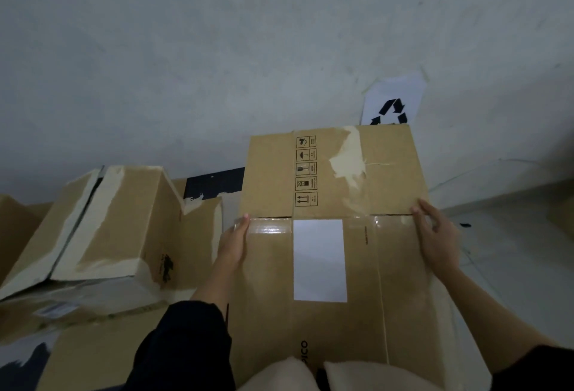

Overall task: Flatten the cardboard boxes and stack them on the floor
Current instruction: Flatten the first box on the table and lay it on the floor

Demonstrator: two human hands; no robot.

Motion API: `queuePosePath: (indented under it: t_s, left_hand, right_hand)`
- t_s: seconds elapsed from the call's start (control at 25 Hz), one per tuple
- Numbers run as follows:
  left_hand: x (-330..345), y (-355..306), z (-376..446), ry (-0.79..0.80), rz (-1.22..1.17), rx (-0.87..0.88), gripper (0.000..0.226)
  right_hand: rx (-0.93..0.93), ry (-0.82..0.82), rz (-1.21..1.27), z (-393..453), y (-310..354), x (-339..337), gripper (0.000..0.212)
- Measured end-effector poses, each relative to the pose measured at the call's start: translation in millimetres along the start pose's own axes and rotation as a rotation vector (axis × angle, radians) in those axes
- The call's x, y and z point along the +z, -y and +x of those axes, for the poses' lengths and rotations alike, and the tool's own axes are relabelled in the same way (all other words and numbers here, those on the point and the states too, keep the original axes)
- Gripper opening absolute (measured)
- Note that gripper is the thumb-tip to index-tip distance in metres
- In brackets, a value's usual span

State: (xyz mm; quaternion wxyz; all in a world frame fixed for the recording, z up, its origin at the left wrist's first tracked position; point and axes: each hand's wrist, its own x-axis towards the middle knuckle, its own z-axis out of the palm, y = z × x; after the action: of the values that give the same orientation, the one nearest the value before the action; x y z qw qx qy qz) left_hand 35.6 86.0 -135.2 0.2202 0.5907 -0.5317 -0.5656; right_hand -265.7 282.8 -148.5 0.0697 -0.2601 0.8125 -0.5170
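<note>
While you have the flattened box (335,266) caught by both side edges, keep your pull even so the panels stay flush and the sheet does not bow in the middle. Your left hand (234,243) grips its left edge just below the crease where the far flaps (329,173) begin, fingers wrapped round the edge and out of sight behind it; your right hand (436,240) holds the right edge at about the same height, thumb on the front face near the crease. The box lies between your hands, its white label (320,260) midway between them, its near end over your knees, the flaps tilting up toward the wall (217,49). Those flaps look loose, so I would lower the sheet far end first and let them fold flat rather than catch. To the left, near your left forearm, an unflattened box (118,223) leans on other cardboard (93,356) lying on the floor (512,251); that heap looks like the likely spot for stacking.
</note>
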Motion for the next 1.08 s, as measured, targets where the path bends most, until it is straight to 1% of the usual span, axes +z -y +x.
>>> queuePosePath:
  t_s: [0.12,0.2,0.36,0.48,0.56,0.64,0.72,0.8,0.84,0.92,1.0,1.08]
  left_hand:
    - [40,-5,-12,-0.098,0.029,0.022,0.042]
    - [78,-9,-25,-0.158,0.044,0.042,0.045]
    - [179,-2,-51,-0.242,0.005,0.016,0.051]
    - [252,8,-81,-0.313,-0.025,-0.045,0.053]
    - [284,11,-96,-0.348,0.005,-0.063,0.056]
    - [303,5,-106,-0.348,0.033,-0.068,0.058]
    - [317,1,-107,-0.32,0.035,-0.113,0.054]
    - [330,11,-114,-0.272,0.001,-0.17,0.039]
    - [338,25,-120,-0.264,0.001,-0.18,0.035]
    - [357,59,-132,-0.251,0.083,-0.208,0.04]
    - [369,78,-141,-0.262,0.229,-0.192,0.04]
    - [369,74,-138,-0.327,0.319,-0.162,0.037]
  right_hand:
    - [0.01,-0.002,-0.007,12,-22,-28,0.043]
    - [0.016,0.013,-0.004,27,-42,-56,0.044]
    - [-0.001,0.056,-0.029,73,-89,-124,0.049]
    - [0.028,0.104,-0.042,107,-122,-174,0.044]
    - [0.048,0.168,-0.08,118,-139,-201,0.045]
    - [0.069,0.224,-0.103,126,-148,-220,0.048]
    - [0.108,0.256,-0.12,132,-157,-234,0.055]
    - [0.225,0.296,-0.127,131,-183,-239,0.056]
    - [0.316,0.298,-0.138,125,-200,-239,0.049]
    - [0.431,0.338,-0.218,106,-225,-234,0.03]
    - [0.436,0.352,-0.315,95,-229,-224,0.023]
    - [0.389,0.327,-0.324,98,-219,-212,0.024]
